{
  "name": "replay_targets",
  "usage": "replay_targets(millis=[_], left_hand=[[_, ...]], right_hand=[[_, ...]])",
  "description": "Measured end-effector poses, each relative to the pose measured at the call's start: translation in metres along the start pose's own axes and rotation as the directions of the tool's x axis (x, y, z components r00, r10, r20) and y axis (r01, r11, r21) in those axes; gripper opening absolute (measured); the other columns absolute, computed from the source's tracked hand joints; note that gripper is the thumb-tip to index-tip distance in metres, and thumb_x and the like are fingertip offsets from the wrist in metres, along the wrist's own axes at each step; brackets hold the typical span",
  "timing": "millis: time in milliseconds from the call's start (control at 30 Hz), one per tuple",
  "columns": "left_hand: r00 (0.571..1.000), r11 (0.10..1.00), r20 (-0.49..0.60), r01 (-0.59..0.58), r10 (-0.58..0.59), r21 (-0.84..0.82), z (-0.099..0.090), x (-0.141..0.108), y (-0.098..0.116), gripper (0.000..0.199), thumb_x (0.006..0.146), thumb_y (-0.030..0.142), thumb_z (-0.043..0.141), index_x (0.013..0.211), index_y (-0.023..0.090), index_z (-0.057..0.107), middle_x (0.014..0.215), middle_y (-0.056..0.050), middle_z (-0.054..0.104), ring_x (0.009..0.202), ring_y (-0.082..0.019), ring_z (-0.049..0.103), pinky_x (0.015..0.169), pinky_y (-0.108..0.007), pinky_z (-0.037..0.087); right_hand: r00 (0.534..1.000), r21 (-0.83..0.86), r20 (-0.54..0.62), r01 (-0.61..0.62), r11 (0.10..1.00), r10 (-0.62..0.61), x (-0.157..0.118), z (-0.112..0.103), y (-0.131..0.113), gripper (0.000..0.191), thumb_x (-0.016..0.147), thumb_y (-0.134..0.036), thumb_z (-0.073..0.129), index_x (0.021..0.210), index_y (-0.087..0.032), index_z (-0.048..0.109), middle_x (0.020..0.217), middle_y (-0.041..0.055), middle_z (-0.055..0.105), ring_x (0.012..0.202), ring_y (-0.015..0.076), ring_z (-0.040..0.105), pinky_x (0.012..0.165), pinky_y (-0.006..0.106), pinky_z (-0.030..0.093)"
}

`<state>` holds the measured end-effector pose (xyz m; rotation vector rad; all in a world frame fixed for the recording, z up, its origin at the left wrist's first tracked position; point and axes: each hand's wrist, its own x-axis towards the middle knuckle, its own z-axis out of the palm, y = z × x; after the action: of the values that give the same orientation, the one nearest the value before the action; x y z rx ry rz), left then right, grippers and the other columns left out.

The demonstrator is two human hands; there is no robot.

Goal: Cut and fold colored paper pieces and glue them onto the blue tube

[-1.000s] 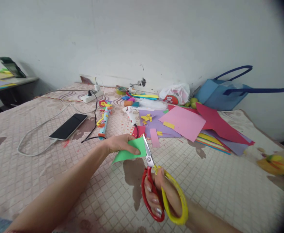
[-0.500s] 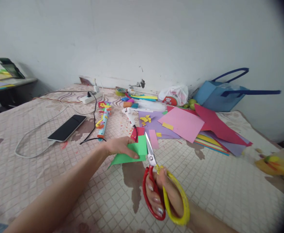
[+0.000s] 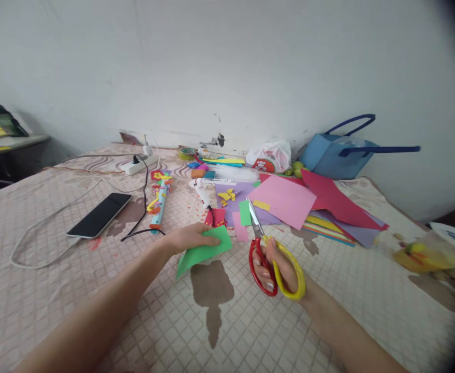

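At the far left a phone [image 3: 98,215] lies on the quilted cover [image 3: 328,311], its cables trailing; nearer the middle, a green paper piece [image 3: 202,252] is pinched flat under the closed fingers of the left hand [image 3: 186,239]. Just to the right, red-and-yellow scissors [image 3: 272,254] are gripped through their loops by the right hand [image 3: 279,264], blades shut and raised clear of the paper, beside a small green strip [image 3: 245,212]. With the paper held only at one edge, it could be creased or cut crooked, and the left fingertips could be nicked.
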<state>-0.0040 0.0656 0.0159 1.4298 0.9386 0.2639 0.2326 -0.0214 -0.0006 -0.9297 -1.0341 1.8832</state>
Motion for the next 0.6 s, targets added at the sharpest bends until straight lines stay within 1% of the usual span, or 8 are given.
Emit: replay_targets(millis=[67,133,267,400,433,500,567,600], left_hand=[[0.998,0.999,-0.057,-0.022,0.023,0.03,-0.002,0.007,0.004,0.039,0.067,0.046,0.065,0.093,0.016,0.066,0.082,-0.005,0.07,0.065,-0.015,0.062,0.056,-0.022,0.046],[0.997,0.997,-0.059,-0.045,0.049,0.058,-0.005,0.016,0.011,0.037,0.067,0.044,0.065,0.092,0.016,0.066,0.083,-0.005,0.069,0.066,-0.017,0.062,0.057,-0.024,0.047],[0.984,0.97,-0.058,-0.156,0.17,0.186,-0.009,0.037,0.03,0.032,0.066,0.041,0.065,0.084,0.015,0.066,0.077,-0.004,0.069,0.064,-0.017,0.062,0.053,-0.023,0.044],[0.971,0.933,-0.069,-0.197,0.227,0.302,-0.011,0.06,0.045,0.025,0.062,0.037,0.068,0.07,0.013,0.066,0.065,-0.003,0.065,0.057,-0.017,0.058,0.051,-0.025,0.043],[0.96,0.925,-0.116,-0.209,0.257,0.317,-0.01,0.064,0.048,0.024,0.059,0.035,0.07,0.068,0.013,0.065,0.064,-0.003,0.064,0.059,-0.017,0.058,0.053,-0.026,0.043],[0.903,0.912,-0.26,-0.254,0.343,0.321,-0.007,0.072,0.053,0.026,0.056,0.03,0.074,0.073,0.013,0.064,0.069,-0.003,0.064,0.067,-0.018,0.059,0.061,-0.027,0.045],[0.841,0.904,-0.358,-0.311,0.405,0.294,0.001,0.075,0.057,0.034,0.062,0.032,0.07,0.091,0.015,0.062,0.088,-0.004,0.064,0.083,-0.016,0.058,0.073,-0.027,0.045],[0.82,0.907,-0.388,-0.371,0.421,0.199,0.006,0.076,0.058,0.036,0.065,0.034,0.069,0.094,0.015,0.061,0.092,-0.005,0.063,0.084,-0.015,0.057,0.072,-0.026,0.045]], right_hand=[[1.0,0.019,-0.009,-0.025,1.0,0.025,0.001,-0.003,-0.001,0.058,0.07,-0.075,0.041,0.065,-0.017,0.045,0.042,-0.0083,0.039,0.029,0.0042,0.034,0.032,0.016,0.03],[0.998,0.044,-0.022,-0.05,0.998,0.051,0.002,-0.007,-0.003,0.058,0.067,-0.076,0.043,0.064,-0.018,0.045,0.042,-0.0083,0.039,0.029,0.004,0.034,0.032,0.016,0.028],[0.997,0.065,-0.013,-0.078,0.995,0.079,0.001,-0.016,-0.007,0.059,0.068,-0.076,0.042,0.063,-0.018,0.045,0.042,-0.0075,0.039,0.029,0.004,0.034,0.031,0.016,0.026],[0.998,0.073,-0.004,-0.07,0.995,0.07,-0.001,-0.022,-0.011,0.059,0.067,-0.076,0.043,0.063,-0.017,0.046,0.042,-0.0073,0.04,0.029,0.0041,0.035,0.031,0.016,0.026],[0.998,0.074,-0.002,-0.069,0.995,0.07,-0.001,-0.023,-0.011,0.059,0.066,-0.076,0.044,0.063,-0.017,0.046,0.042,-0.0073,0.04,0.029,0.004,0.035,0.031,0.016,0.026],[0.997,0.074,0.003,-0.078,0.994,0.078,-0.001,-0.024,-0.011,0.06,0.066,-0.077,0.044,0.063,-0.018,0.045,0.042,-0.0074,0.04,0.029,0.004,0.034,0.031,0.016,0.026],[0.996,0.066,0.011,-0.093,0.993,0.093,-0.001,-0.025,-0.01,0.06,0.065,-0.078,0.043,0.064,-0.018,0.045,0.042,-0.0076,0.039,0.029,0.0042,0.033,0.03,0.017,0.026],[0.995,0.059,0.016,-0.099,0.993,0.098,-0.001,-0.025,-0.01,0.06,0.066,-0.078,0.042,0.064,-0.018,0.044,0.042,-0.0077,0.039,0.029,0.0043,0.032,0.03,0.017,0.026]])
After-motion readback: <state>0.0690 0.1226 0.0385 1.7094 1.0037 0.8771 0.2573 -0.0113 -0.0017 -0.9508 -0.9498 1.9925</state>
